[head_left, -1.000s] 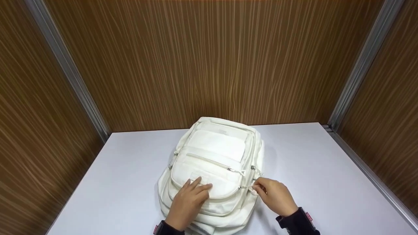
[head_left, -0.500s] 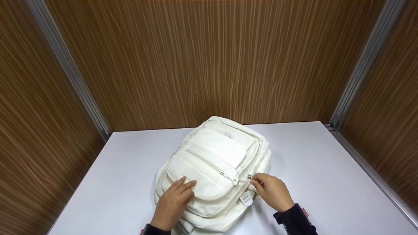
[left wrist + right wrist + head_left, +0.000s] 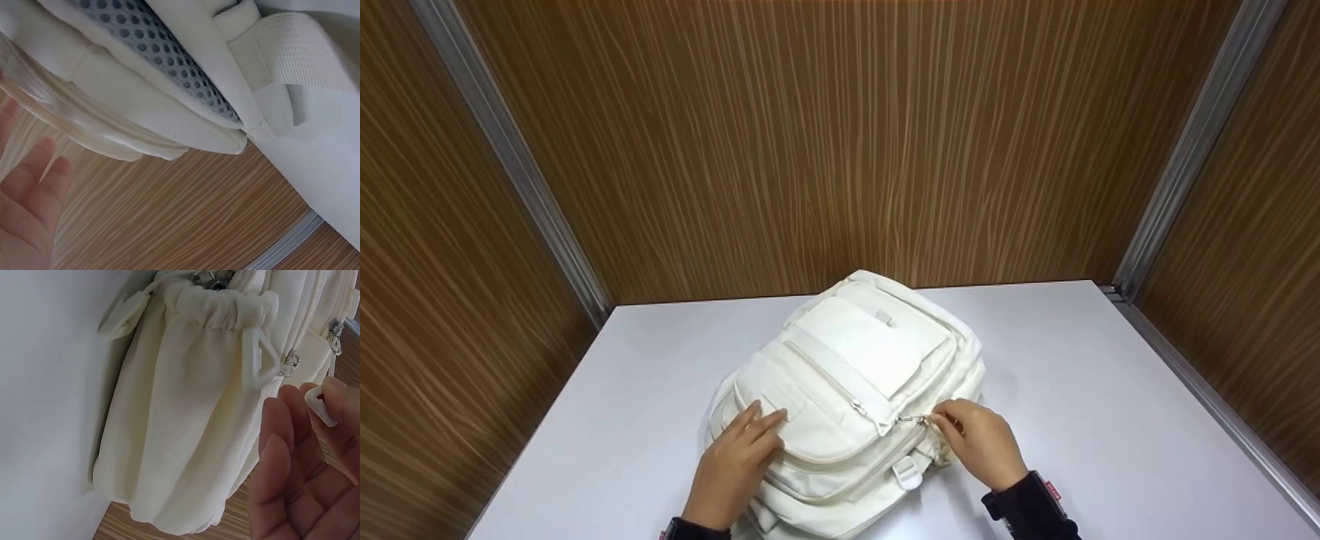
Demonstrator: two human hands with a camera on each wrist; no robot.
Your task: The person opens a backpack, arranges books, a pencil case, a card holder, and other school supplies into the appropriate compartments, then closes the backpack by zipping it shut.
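A cream-white backpack [image 3: 877, 349] lies front up on the table, tilted with its top toward the back right. My right hand [image 3: 982, 446] pinches a white zipper pull [image 3: 319, 406] between thumb and index finger. Its cord runs to a metal zipper slider [image 3: 336, 329] at the right edge of the front pocket [image 3: 817, 420]. My left hand [image 3: 735, 465] rests with spread fingers on the lower left of that pocket; in the left wrist view its fingertips [image 3: 45, 147] are beside the bag's edge.
The white table [image 3: 1072, 390] ends at a wood-grain back wall [image 3: 840, 150]. The bag's gathered side pocket [image 3: 180, 405], another white zipper pull [image 3: 260, 360] and a white buckle [image 3: 907, 472] lie near my right hand. A wide strap [image 3: 298, 50] lies on the table.
The backpack has turned clockwise, its top swinging right. The zipper slider has moved up along the front pocket's edge with my right hand's pull. My left hand has shifted left with the bag.
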